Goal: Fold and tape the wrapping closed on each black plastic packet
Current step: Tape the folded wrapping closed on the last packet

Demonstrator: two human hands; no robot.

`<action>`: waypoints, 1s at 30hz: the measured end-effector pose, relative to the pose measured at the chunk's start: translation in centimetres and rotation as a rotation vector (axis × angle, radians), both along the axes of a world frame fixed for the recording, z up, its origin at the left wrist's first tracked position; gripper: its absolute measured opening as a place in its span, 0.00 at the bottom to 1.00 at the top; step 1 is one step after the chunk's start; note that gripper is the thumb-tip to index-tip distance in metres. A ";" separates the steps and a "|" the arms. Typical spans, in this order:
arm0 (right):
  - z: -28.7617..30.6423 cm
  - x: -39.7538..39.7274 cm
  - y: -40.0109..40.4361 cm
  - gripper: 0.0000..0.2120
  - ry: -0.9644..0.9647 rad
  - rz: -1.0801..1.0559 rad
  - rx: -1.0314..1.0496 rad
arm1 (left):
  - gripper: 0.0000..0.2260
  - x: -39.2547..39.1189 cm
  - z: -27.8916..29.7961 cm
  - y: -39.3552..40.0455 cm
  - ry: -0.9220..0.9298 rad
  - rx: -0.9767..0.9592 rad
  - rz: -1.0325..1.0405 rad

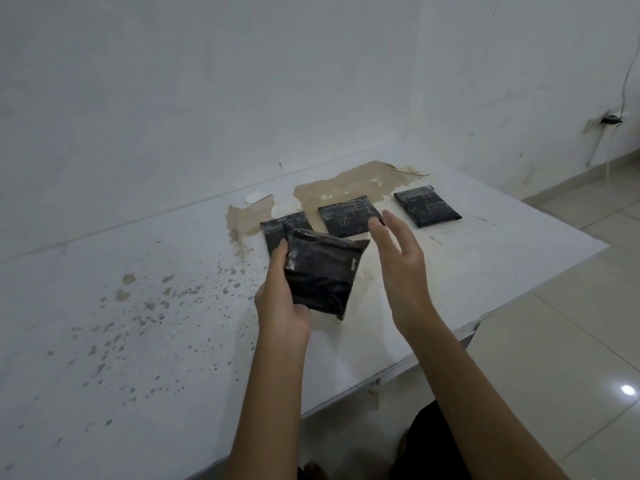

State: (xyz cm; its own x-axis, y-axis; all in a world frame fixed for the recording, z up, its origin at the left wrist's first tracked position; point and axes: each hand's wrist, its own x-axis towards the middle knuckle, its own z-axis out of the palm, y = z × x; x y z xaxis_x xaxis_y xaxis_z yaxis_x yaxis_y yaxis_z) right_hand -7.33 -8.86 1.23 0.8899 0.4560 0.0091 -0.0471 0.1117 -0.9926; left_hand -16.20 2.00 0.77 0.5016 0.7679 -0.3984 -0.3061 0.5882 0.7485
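Observation:
My left hand (pixel 278 299) grips a black plastic packet (pixel 322 271) by its left edge and holds it tilted above the white table (pixel 138 306). My right hand (pixel 401 261) hovers just right of it, fingers spread, holding nothing. Three more black packets lie flat in a row behind: one (pixel 277 228) partly hidden by the held packet, one in the middle (pixel 348 214), and one at the far right (pixel 427 206). No tape roll shows in this view.
The tabletop is worn, with brown peeled patches (pixel 349 183) at the back and speckled chips on the left. A small white disc (pixel 253 197) lies near the wall. The table's right edge drops to a tiled floor (pixel 571 323). A white wall stands behind.

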 end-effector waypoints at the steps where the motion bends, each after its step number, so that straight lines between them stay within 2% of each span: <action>1: -0.4 -0.8 0.0 0.33 -0.010 -0.008 0.002 | 0.20 -0.1 -0.1 -0.1 -0.045 -0.026 -0.034; 3: -1.4 -2.2 0.4 0.38 0.048 0.083 0.033 | 0.19 -0.3 0.0 -0.8 -0.080 -0.040 -0.065; 6: -2.1 -3.1 0.8 0.30 0.123 0.166 0.128 | 0.19 -0.5 0.3 -1.6 -0.142 -0.129 -0.091; 10: -3.2 -3.1 0.8 0.22 -0.018 0.156 0.067 | 0.22 -0.7 0.2 -1.8 -0.146 -0.214 -0.053; 12: -3.1 -2.6 0.6 0.20 -0.050 0.157 0.040 | 0.23 -1.0 -0.2 -1.5 -0.081 -0.205 -0.012; 14: -2.9 -2.0 0.4 0.20 -0.129 0.138 -0.021 | 0.21 -1.4 -0.6 -1.0 0.136 0.008 0.088; 16: -2.5 -1.3 0.3 0.23 -0.314 0.103 -0.147 | 0.17 -2.3 -0.3 -0.7 0.330 0.442 0.246; 17: -2.3 -1.1 0.4 0.25 -0.408 0.105 -0.200 | 0.15 -2.7 0.1 -0.6 0.317 0.645 0.283; 18: -2.1 -1.0 0.5 0.25 -0.484 0.119 -0.234 | 0.14 -2.8 0.5 -0.4 0.288 0.816 0.254; 20: -1.5 -1.0 0.9 0.23 -0.593 0.143 -0.259 | 0.16 -2.6 0.8 0.1 0.307 1.110 0.070; 22: -0.9 -1.0 1.4 0.20 -0.662 0.146 -0.254 | 0.20 -2.2 0.7 0.4 0.370 1.296 -0.081; 24: -0.6 -1.1 1.6 0.21 -0.689 0.116 -0.254 | 0.20 -1.7 0.7 0.3 0.344 1.241 -0.107; 27: -0.8 -1.3 1.0 0.25 -0.661 0.009 -0.240 | 0.13 -1.3 1.0 -0.1 0.254 1.026 -0.027; 30: -0.7 -2.3 1.0 0.18 -0.447 0.025 -0.101 | 0.09 -0.7 1.1 -0.7 0.156 0.842 -0.049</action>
